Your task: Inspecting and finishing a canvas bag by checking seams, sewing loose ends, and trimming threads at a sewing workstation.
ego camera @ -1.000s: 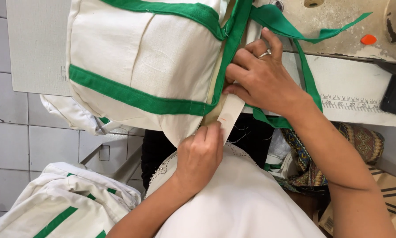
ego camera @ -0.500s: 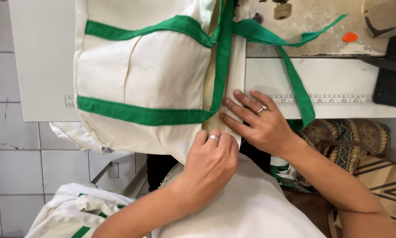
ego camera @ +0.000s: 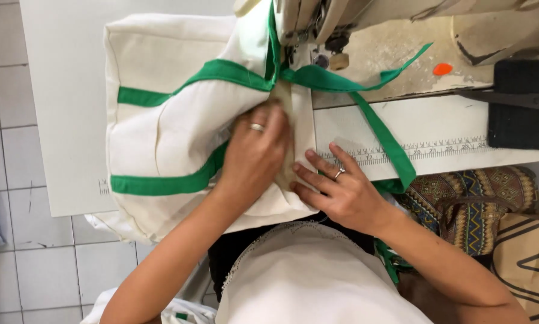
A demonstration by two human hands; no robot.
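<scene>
Step in hand, judged from the layout: guiding a seam of the cream canvas bag (ego camera: 161,114) under the sewing machine head (ego camera: 317,24).

The bag, trimmed with green binding tape (ego camera: 221,71), is lying bunched on the white desk (ego camera: 65,120), its far right edge tucked beneath the machine head at the far middle of the scene.

The left hand (ego camera: 254,153) is pressing down on the bag just near of the needle area; fingers are curled and flat against the fabric, bunching a fold, a ring showing on one. Whether they are pinching the cloth or only pressing cannot be told.

The right hand (ego camera: 335,192) is resting just right of the left, fingers (ego camera: 326,161) spread open and flat, holding the bag's edge against the desk beside the printed ruler strip (ego camera: 425,147). It is gripping nothing.

A loose end of the tape is trailing right across the machine bed and over the near edge of the desk.

A dark box (ego camera: 521,111) is sitting at the far right. Patterned fabric (ego camera: 467,204) is lying below the desk on the right.

Next move, as a judgement: it is calling for both hands to keep the fold flat and aligned with the tape while feeding away from the person.
</scene>
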